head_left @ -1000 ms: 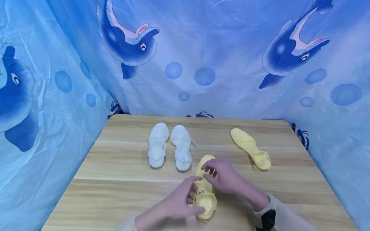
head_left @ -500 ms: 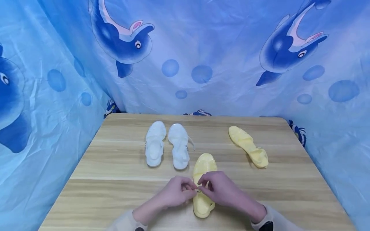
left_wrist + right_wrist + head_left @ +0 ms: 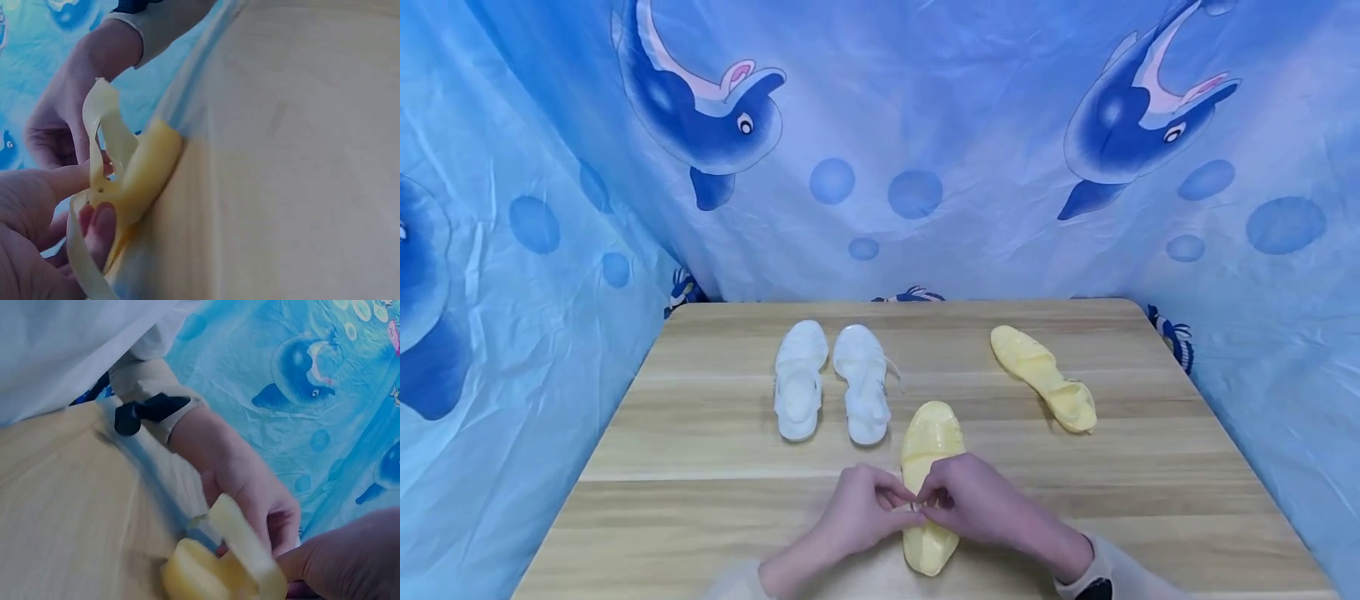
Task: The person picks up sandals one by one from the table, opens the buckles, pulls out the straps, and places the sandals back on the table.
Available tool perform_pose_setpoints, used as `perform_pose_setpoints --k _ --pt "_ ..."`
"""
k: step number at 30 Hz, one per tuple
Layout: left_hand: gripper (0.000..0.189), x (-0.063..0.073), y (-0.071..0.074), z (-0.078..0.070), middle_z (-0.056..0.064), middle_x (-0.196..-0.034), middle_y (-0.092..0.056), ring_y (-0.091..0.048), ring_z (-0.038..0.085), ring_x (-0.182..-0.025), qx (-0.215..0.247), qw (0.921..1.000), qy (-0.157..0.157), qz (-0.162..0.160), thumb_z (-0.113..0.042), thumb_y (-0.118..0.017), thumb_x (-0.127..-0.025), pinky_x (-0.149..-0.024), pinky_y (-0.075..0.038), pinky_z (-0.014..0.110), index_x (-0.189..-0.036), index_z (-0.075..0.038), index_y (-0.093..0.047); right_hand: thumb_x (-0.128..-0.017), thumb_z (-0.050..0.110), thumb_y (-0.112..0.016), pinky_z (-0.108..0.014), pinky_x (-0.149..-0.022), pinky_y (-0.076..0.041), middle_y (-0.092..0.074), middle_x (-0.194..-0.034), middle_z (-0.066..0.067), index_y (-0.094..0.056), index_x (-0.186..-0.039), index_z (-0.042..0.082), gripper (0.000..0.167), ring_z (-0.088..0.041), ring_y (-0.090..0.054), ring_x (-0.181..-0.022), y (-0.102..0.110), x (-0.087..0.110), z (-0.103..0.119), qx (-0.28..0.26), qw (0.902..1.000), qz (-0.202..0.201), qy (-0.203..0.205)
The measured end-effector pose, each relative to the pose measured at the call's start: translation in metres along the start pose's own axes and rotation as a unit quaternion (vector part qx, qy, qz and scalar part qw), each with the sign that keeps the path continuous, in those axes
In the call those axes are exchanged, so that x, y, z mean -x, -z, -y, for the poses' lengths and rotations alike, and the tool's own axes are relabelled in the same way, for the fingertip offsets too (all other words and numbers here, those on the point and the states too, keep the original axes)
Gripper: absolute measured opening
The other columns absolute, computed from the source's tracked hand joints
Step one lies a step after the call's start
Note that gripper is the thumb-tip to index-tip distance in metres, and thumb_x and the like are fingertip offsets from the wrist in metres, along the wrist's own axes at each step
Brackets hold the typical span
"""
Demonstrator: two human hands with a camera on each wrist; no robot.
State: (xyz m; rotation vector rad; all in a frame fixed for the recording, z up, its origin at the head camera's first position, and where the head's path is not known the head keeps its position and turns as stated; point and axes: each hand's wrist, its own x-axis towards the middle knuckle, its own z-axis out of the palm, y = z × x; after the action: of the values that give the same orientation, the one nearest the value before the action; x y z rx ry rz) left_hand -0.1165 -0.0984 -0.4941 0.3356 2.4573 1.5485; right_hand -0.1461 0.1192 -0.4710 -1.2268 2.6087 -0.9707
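A yellow sandal [image 3: 932, 433] lies near the front middle of the table, toe pointing away. My left hand [image 3: 865, 510] pinches its ankle strap at the left side, by a small metal buckle. From the other side my right hand [image 3: 976, 500] meets it there, fingertips and thumb pinched together on the strap. In the left wrist view the loose heel strap [image 3: 103, 109] stands up over the sole, and a strap end hangs down past my left thumb. The right wrist view shows the strap [image 3: 240, 537] arched above the yellow heel [image 3: 194, 572]. My fingers hide most of the buckle.
A white sandal [image 3: 801, 375] and its mate [image 3: 861, 383] stand side by side at the back left. Another yellow sandal [image 3: 1041, 375] lies slanted at the back right. Blue dolphin-print curtains [image 3: 880, 150] close in the wooden table [image 3: 700, 517] behind and at the sides.
Both hands have come together at the strap and now pinch it; a second ago they were apart over the sandal. The heel strap has shifted and the sandal's heel lies more uncovered.
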Motion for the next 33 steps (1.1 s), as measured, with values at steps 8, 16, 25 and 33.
perform_pose_setpoints --k 8,16,25,33 --pt "0.024 -0.008 0.002 -0.004 0.002 -0.077 -0.079 -0.061 -0.007 -0.057 -0.057 0.9953 -0.074 -0.025 -0.027 -0.098 -0.074 -0.053 -0.057 0.018 -0.082 -0.011 -0.083 -0.076 0.012 -0.088 -0.002 -0.059 -0.043 -0.064 -0.071 0.009 -0.070 -0.080 0.016 0.019 0.010 -0.050 -0.065 -0.003 -0.012 -0.017 0.030 0.9982 -0.003 0.052" --pt "0.018 -0.012 0.005 -0.004 -0.006 -0.070 -0.075 -0.059 -0.008 -0.056 -0.084 0.9921 -0.092 0.009 -0.024 -0.095 -0.078 -0.052 -0.055 0.017 -0.080 -0.012 -0.082 -0.066 0.001 -0.077 -0.003 -0.056 -0.046 -0.062 -0.072 0.005 -0.061 -0.080 0.014 0.025 0.007 -0.055 -0.065 -0.006 -0.015 -0.030 -0.024 0.9958 0.015 0.087" --pt "0.015 -0.013 -0.001 0.003 0.001 -0.074 -0.074 -0.063 -0.002 -0.066 -0.153 0.9701 -0.154 -0.109 -0.006 -0.092 -0.077 -0.061 -0.056 0.013 -0.079 -0.007 -0.077 -0.087 0.004 -0.079 -0.013 -0.072 -0.055 -0.076 -0.093 0.005 -0.080 -0.101 0.013 0.016 -0.001 -0.066 -0.081 0.006 -0.011 -0.018 0.056 0.9974 -0.008 0.043" --pt "0.014 -0.016 -0.006 0.001 0.002 -0.075 -0.078 -0.065 -0.002 -0.065 -0.162 0.9677 -0.150 -0.122 -0.011 -0.094 -0.077 -0.060 -0.055 0.011 -0.081 -0.008 -0.081 -0.091 0.007 -0.082 -0.019 -0.073 -0.061 -0.081 -0.091 0.002 -0.083 -0.102 0.012 0.012 0.000 -0.070 -0.081 -0.003 -0.004 -0.015 -0.003 0.9983 -0.058 -0.005"
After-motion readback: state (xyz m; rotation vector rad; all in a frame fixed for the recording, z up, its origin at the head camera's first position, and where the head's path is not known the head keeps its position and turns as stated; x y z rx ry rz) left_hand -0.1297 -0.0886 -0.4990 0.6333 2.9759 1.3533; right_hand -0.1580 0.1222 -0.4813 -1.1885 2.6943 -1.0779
